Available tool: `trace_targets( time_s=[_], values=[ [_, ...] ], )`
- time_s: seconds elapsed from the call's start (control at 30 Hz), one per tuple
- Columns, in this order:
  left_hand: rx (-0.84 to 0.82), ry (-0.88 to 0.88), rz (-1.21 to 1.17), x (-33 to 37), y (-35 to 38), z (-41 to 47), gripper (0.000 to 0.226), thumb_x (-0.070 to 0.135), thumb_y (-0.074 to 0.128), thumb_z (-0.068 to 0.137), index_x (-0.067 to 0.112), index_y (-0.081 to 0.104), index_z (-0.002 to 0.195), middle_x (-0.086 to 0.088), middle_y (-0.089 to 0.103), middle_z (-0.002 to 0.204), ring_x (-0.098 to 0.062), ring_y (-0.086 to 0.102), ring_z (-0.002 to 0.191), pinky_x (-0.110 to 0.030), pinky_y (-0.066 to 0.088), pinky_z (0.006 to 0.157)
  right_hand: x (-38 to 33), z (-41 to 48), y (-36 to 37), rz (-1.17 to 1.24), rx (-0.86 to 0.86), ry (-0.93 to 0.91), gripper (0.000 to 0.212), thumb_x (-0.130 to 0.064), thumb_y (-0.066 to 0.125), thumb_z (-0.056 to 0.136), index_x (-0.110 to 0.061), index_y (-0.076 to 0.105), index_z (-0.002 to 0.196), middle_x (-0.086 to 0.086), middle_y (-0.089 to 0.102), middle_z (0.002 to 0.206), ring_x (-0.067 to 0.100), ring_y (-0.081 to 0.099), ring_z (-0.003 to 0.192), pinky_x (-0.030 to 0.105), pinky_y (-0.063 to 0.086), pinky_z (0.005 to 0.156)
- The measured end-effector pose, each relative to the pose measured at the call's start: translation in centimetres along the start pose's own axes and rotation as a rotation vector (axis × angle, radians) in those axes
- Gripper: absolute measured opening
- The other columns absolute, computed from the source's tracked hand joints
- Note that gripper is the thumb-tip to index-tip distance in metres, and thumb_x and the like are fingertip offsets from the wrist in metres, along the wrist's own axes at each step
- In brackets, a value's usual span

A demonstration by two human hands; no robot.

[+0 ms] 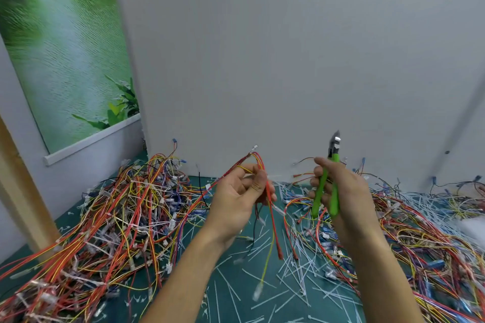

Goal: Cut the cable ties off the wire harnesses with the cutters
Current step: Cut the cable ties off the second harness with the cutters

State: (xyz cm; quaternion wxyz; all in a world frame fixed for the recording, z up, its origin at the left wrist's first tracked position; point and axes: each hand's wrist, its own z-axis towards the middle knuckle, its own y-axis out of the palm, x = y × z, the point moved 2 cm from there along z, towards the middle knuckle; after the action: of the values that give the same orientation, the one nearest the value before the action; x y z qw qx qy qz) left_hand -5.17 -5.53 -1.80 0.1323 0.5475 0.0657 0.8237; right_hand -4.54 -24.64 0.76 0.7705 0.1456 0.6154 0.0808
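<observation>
My left hand (240,193) pinches a small wire harness (269,207) of red and yellow wires, lifted above the green mat; its loose ends with connectors hang down below my fingers. My right hand (338,191) grips the green-handled cutters (329,186) upright, jaws pointing up and a little apart from the harness, to its right. The jaws touch nothing. I cannot see a cable tie on the held harness.
A big tangled pile of harnesses (112,217) lies at the left, another pile (420,238) at the right. Several cut white cable ties (294,283) litter the green mat (228,294). A grey wall (288,60) stands close behind.
</observation>
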Motion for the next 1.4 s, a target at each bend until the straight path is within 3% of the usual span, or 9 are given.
trace_targets(
  time_s=[0.1,0.23,0.4,0.5,0.63,0.77,1.0,1.2,1.4],
  values=[
    [0.017,0.008,-0.036,0.7,-1.3,0.3,0.017,0.025,0.066,0.089,0.012,0.065,0.1,-0.009,0.07,0.083,-0.021,0.068,0.071,-0.028,0.058,0.071,-0.4,0.3,-0.8,0.333,-0.025,0.128,0.036,-0.037,0.056,0.101,-0.008,0.065,0.12,0.003,0.059,0.087,0.019,0.059,0.078,0.038,0.055,0.069],
    [0.05,0.032,-0.024,1.3,-1.8,0.5,0.018,0.024,0.065,0.089,0.012,0.063,0.102,-0.008,0.07,0.081,-0.018,0.066,0.068,-0.026,0.057,0.067,-0.7,0.1,-0.7,0.583,-0.243,0.288,0.044,-0.055,0.056,0.096,-0.024,0.061,0.127,0.011,0.063,0.098,0.028,0.063,0.092,0.058,0.055,0.085],
    [0.124,0.093,0.004,1.6,-1.6,0.5,0.015,0.026,0.066,0.087,0.017,0.065,0.1,-0.005,0.069,0.077,-0.015,0.064,0.063,-0.022,0.053,0.06,-0.8,-1.3,-0.1,0.472,-0.753,0.445,0.067,-0.061,0.065,0.09,-0.014,0.055,0.138,0.016,0.057,0.093,0.029,0.057,0.073,0.048,0.052,0.077],
    [0.15,0.131,-0.01,2.1,-1.7,0.5,0.008,0.026,0.067,0.085,0.028,0.073,0.091,-0.004,0.07,0.078,-0.014,0.064,0.062,-0.021,0.054,0.06,-0.6,-2.1,0.2,0.121,-0.907,0.434,0.053,-0.052,0.068,0.092,-0.014,0.06,0.128,0.01,0.044,0.077,0.02,0.044,0.057,0.037,0.05,0.064],
    [0.163,0.156,-0.05,2.8,-2.1,0.4,0.017,0.032,0.072,0.078,0.026,0.073,0.094,0.0,0.07,0.08,-0.014,0.065,0.063,-0.022,0.055,0.061,0.0,-2.8,0.6,-0.135,-0.923,0.393,0.049,-0.046,0.063,0.097,-0.006,0.061,0.125,0.009,0.046,0.069,0.016,0.043,0.046,0.027,0.044,0.049],
    [0.166,0.149,-0.055,3.2,-2.2,0.3,0.041,0.036,0.074,0.074,0.012,0.061,0.105,0.0,0.068,0.082,-0.014,0.064,0.062,-0.023,0.055,0.052,0.5,-2.9,1.3,-0.137,-0.952,0.371,0.054,-0.052,0.062,0.099,-0.008,0.06,0.129,0.013,0.055,0.077,0.022,0.054,0.054,0.032,0.049,0.056],
    [0.164,0.15,-0.047,3.0,-2.1,0.3,0.04,0.036,0.072,0.076,0.011,0.061,0.104,0.001,0.068,0.077,-0.013,0.063,0.061,-0.021,0.054,0.056,1.1,-2.6,1.5,-0.162,-0.992,0.401,0.051,-0.053,0.058,0.102,-0.016,0.059,0.136,0.016,0.066,0.094,0.032,0.066,0.072,0.042,0.058,0.071],
    [0.147,0.151,-0.028,2.9,-2.2,0.3,0.039,0.039,0.073,0.075,0.012,0.061,0.101,0.001,0.067,0.075,-0.012,0.063,0.061,-0.019,0.052,0.058,0.5,-3.4,2.3,-0.234,-0.929,0.352,0.052,-0.06,0.061,0.096,-0.019,0.065,0.127,0.015,0.066,0.092,0.032,0.063,0.07,0.042,0.056,0.071],
    [0.122,0.165,-0.006,3.0,-2.3,0.3,0.031,0.031,0.073,0.079,0.012,0.062,0.1,0.002,0.068,0.075,-0.012,0.063,0.061,-0.02,0.052,0.058,-0.5,-4.3,2.9,-0.322,-0.86,0.263,0.045,-0.051,0.05,0.102,-0.013,0.064,0.12,0.014,0.065,0.084,0.028,0.061,0.059,0.033,0.052,0.059]
  ],
)
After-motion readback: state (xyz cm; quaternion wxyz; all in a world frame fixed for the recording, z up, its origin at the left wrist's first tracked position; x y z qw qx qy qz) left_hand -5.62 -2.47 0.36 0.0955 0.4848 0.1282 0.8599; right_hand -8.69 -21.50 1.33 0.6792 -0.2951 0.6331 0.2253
